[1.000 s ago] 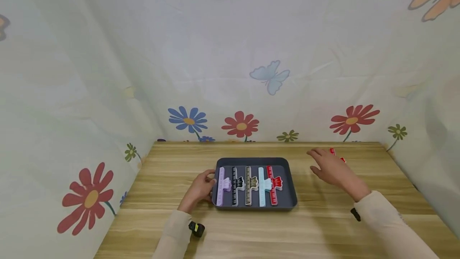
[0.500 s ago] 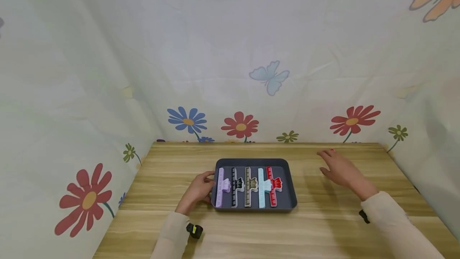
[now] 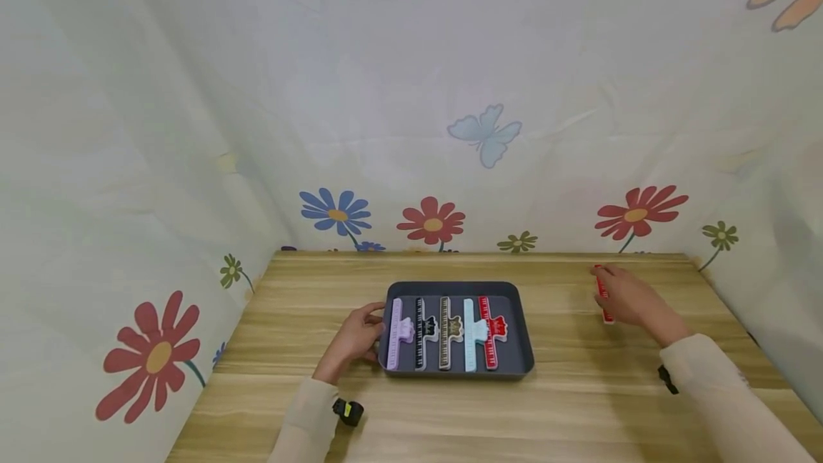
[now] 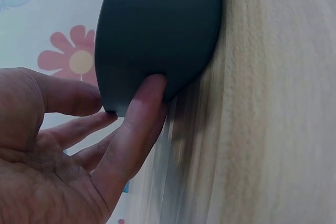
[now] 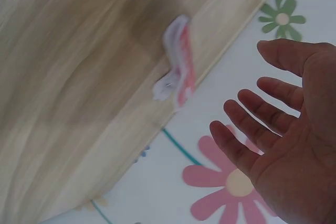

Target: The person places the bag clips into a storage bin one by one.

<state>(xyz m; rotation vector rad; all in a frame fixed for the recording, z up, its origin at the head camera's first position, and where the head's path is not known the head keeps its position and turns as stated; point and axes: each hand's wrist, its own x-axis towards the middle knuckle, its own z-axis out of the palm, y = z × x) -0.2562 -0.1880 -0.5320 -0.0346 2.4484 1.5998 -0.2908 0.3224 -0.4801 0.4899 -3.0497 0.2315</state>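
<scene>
My left hand (image 3: 356,336) holds the left edge of a dark grey rectangular tray (image 3: 522,334). In the left wrist view, fingertips (image 4: 149,90) press its outer wall (image 4: 157,30), others meet the rim. Inside lie piano-key clips in a row: purple (image 3: 396,334), black (image 3: 421,334), brown-gold (image 3: 445,334), light blue (image 3: 471,334) and red (image 3: 489,334). My right hand (image 3: 633,299) hovers over another red clip (image 3: 602,291), partly hidden by it in the head view. Relaxed fingers, apart from that blurred clip (image 5: 181,64), show in the right wrist view.
Everything stands on a wood-grain table (image 3: 437,420). A pale curtain (image 3: 386,91) printed with flowers and butterflies rises behind the table and along both sides. The lone red clip lies near the table's far right part.
My right hand has moved rightward, first covering most of the lone red clip, then uncovering its left side. My left hand stays at the tray. The clips in the tray keep their places.
</scene>
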